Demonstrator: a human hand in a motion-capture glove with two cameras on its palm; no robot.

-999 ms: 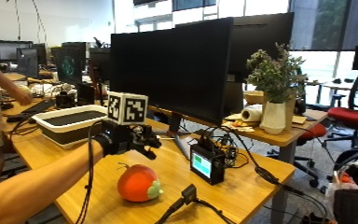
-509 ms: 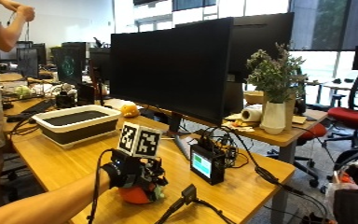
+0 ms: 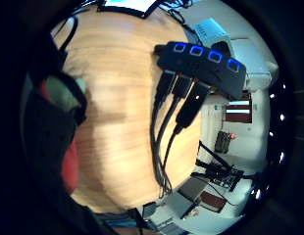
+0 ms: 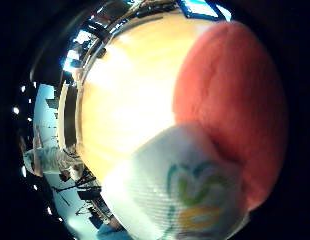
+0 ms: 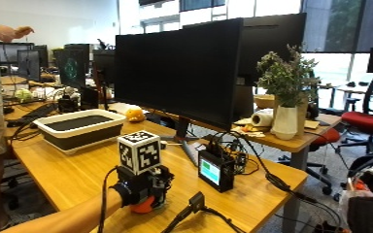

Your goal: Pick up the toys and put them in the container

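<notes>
A red plush toy (image 5: 141,208) lies on the wooden table (image 5: 63,170) near its front edge. My gloved right hand (image 5: 144,187) sits on top of it, fingers curled down round it and hiding most of it. The thumb side palm view is filled by the red toy (image 4: 230,100) and its white printed tag (image 4: 175,190). In the little finger side palm view, a strip of the toy (image 3: 69,169) shows beside a gloved finger (image 3: 49,127). The white-rimmed black container (image 5: 83,138) stands at the table's far left. A small yellow toy (image 5: 135,115) lies just behind it.
A black USB hub (image 5: 196,200) with cables lies right beside the hand; its blue lights show on the hub (image 3: 206,61). A small box with a lit screen (image 5: 212,171) stands to the right. A large monitor (image 5: 180,68) spans the back, with a potted plant (image 5: 283,121) behind.
My hand came from near the container down to the front edge onto the red toy, and now closes round it. The toy has stayed on the table.
</notes>
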